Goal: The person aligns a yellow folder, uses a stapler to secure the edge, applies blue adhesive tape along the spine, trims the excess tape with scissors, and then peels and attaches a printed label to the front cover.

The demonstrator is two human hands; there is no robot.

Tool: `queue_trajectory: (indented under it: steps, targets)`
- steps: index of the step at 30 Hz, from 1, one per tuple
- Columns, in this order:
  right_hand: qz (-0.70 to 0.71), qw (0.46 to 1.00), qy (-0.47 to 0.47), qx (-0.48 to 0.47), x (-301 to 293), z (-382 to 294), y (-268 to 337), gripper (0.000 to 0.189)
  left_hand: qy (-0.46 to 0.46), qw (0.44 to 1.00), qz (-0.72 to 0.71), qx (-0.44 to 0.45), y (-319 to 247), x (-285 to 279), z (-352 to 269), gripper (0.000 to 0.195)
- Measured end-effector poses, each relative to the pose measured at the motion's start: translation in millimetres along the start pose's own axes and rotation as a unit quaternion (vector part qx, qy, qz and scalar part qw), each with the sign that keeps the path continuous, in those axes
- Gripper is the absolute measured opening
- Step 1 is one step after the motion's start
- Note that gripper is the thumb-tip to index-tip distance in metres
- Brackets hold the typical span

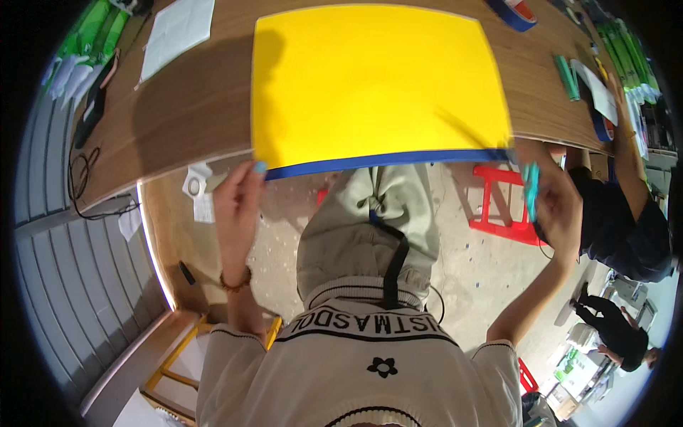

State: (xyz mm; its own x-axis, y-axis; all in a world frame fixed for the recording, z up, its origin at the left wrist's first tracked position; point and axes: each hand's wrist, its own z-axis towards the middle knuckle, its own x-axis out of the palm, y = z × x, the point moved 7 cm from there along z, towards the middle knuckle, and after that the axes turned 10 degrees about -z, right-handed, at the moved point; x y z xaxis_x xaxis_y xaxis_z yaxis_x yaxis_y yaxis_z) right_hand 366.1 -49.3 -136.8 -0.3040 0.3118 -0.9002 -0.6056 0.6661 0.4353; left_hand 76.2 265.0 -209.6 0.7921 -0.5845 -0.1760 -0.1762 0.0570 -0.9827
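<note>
A flat yellow sheet [373, 85] lies on the brown table [197, 117] with its near side at the table's front edge. Along that near side runs a strip of blue tape [384, 159]. My left hand [237, 192] is at the sheet's near left corner, fingers closed on the tape's left end; something light blue shows at a fingertip. My right hand [557, 205], blurred, grips teal-handled scissors [531, 184] by the near right corner. Their tips are close to the tape's right end; whether they touch it is too blurred to tell.
Blue tape rolls [515, 15], green cylinders [566, 77] and a white sheet [179, 34] lie on the table. A dark-clothed person [613, 224] works close at my right. Beneath are a red stool [501, 229] and a yellow frame [176, 368].
</note>
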Motion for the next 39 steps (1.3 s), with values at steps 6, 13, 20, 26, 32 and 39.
queue_trajectory:
  steps: [6, 13, 20, 26, 32, 39]
  targets:
    - [-0.181, 0.97, -0.164, -0.011, -16.6, 114.6, -15.6, 0.038, -0.09, 0.972, 0.204, 0.072, -24.1, -35.4, 10.0, 0.019]
    - [-0.261, 0.953, -0.127, -0.083, -15.0, 147.7, -1.1, 0.03, -0.057, 0.986, 0.142, -0.07, -9.4, -47.6, 3.8, 0.022]
    - [-0.209, 0.925, -0.211, -0.238, -19.3, 93.5, 61.3, 0.03, -0.009, 0.777, 0.445, 0.444, -81.3, -17.8, -21.7, 0.037]
    - [-0.041, 0.913, -0.024, -0.406, 37.0, 39.6, 109.8, 0.029, 0.093, 0.744, 0.433, 0.5, -75.2, -2.3, -8.4, 0.028]
    - [-0.01, 0.955, -0.138, -0.262, -7.9, 61.2, 90.0, 0.023, -0.055, 0.893, 0.21, 0.394, -142.6, -39.2, 37.1, 0.014]
    - [0.37, 0.885, -0.211, -0.188, -116.7, 141.2, 124.6, 0.019, 0.043, 0.951, -0.059, 0.301, -267.7, -45.2, 135.7, 0.014]
